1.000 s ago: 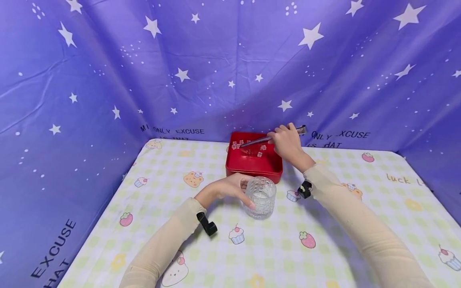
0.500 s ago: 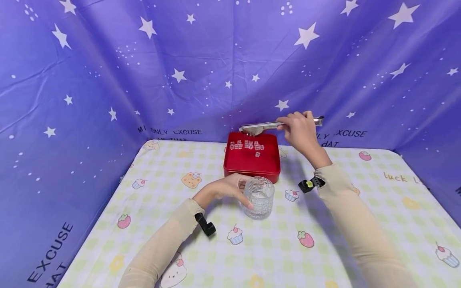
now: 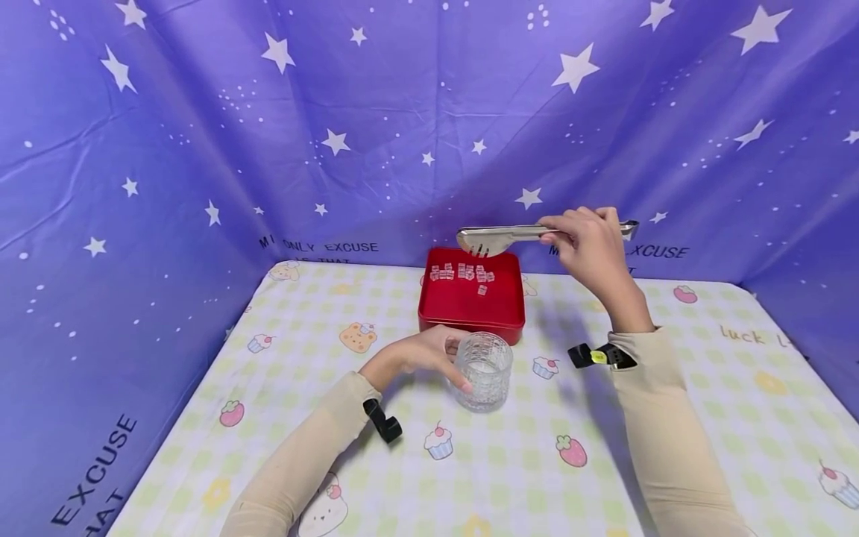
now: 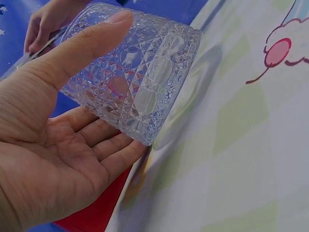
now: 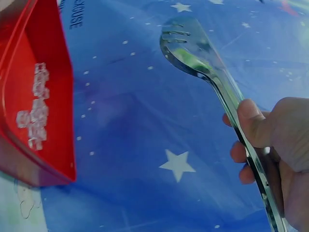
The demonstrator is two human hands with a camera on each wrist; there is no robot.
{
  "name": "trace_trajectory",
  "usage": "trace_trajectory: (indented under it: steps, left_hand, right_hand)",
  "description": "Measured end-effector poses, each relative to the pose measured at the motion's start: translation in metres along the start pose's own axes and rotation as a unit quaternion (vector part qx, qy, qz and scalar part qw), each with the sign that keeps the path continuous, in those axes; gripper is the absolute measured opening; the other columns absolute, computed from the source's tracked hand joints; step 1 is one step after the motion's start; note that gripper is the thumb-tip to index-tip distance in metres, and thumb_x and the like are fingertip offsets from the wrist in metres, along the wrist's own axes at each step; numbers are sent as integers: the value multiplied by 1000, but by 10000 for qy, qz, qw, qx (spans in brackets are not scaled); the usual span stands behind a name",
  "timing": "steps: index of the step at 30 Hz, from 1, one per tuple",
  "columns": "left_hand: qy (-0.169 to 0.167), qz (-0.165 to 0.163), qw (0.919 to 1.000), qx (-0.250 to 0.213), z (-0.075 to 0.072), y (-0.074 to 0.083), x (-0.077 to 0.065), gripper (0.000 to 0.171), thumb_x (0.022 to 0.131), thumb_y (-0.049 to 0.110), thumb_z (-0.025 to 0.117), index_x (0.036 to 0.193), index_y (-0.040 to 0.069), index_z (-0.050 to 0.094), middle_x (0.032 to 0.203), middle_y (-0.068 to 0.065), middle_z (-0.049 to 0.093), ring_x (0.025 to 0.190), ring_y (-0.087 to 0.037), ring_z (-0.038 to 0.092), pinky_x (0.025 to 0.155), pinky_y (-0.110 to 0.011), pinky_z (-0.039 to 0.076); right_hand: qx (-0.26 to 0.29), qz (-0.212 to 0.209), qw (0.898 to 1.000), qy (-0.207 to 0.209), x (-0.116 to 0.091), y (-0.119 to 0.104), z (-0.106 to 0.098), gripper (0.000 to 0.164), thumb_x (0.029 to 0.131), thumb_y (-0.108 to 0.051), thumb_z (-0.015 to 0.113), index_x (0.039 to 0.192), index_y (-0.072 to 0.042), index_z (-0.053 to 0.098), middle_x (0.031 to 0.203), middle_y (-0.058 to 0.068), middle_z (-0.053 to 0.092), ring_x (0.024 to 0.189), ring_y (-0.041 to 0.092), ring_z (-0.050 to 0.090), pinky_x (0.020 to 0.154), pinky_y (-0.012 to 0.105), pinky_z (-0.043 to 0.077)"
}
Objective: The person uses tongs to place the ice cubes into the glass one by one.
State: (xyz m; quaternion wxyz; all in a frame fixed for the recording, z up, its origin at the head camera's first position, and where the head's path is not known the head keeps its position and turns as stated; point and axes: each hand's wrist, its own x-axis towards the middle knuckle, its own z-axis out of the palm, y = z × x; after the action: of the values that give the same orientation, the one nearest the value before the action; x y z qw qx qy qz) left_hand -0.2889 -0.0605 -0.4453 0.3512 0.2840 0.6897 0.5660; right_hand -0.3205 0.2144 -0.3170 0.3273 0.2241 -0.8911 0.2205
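My left hand (image 3: pixel 424 353) steadies a clear textured drinking glass (image 3: pixel 485 373) standing on the table. In the left wrist view, the thumb lies along the near side of the glass (image 4: pixel 130 72) and the fingers reach behind it. My right hand (image 3: pixel 592 246) grips metal serving tongs (image 3: pixel 499 237) by the handles, raised above the back edge of a red square tin (image 3: pixel 470 306). Slotted ends of the tongs show in the right wrist view; whether anything sits between them I cannot tell. Several small clear cubes (image 3: pixel 464 271) lie in the far part of the tin.
A checked tablecloth (image 3: pixel 322 425) with cartoon prints covers the table. Behind it hangs a purple curtain (image 3: pixel 403 97) with white stars. The tin stands right behind the glass, close to the left hand.
My right hand has lifted the tongs up out of the tin and moved them to the right. The left hand and the glass have stayed in place.
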Motion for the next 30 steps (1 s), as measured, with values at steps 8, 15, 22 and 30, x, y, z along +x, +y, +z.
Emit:
trace_trajectory:
  steps: [8,15,22,30]
  left_hand:
    - [-8,24,10000,-25,1,1,0,72,72,-9,83,139,3,59,134,-14,67,123,-19,64,109,-30,50]
    - [41,-38,10000,49,0,0,-1,73,72,-7,84,139,5,60,135,-11,67,125,-16,63,111,-29,48]
    - [47,0,10000,-37,0,-2,-1,71,72,-10,84,138,4,61,134,-15,67,125,-21,64,110,-30,50]
    - [274,23,9996,-20,3,0,1,71,67,-9,87,134,3,65,127,-14,71,116,-22,69,102,-31,56]
  right_hand:
    - [291,-226,9992,128,-13,-7,-12,22,85,-9,78,106,-5,79,68,10,62,68,16,41,83,46,28]
    - [518,-295,9982,97,-20,-9,-14,22,84,-7,78,106,-6,80,73,10,69,68,14,41,83,44,28]
    - [625,-372,9973,77,-23,-10,-24,20,82,-5,79,102,-9,80,78,9,73,69,14,45,85,43,29]
    - [642,-591,9961,-99,-25,-11,-36,21,79,-2,80,100,-6,81,76,8,71,70,14,46,89,45,31]
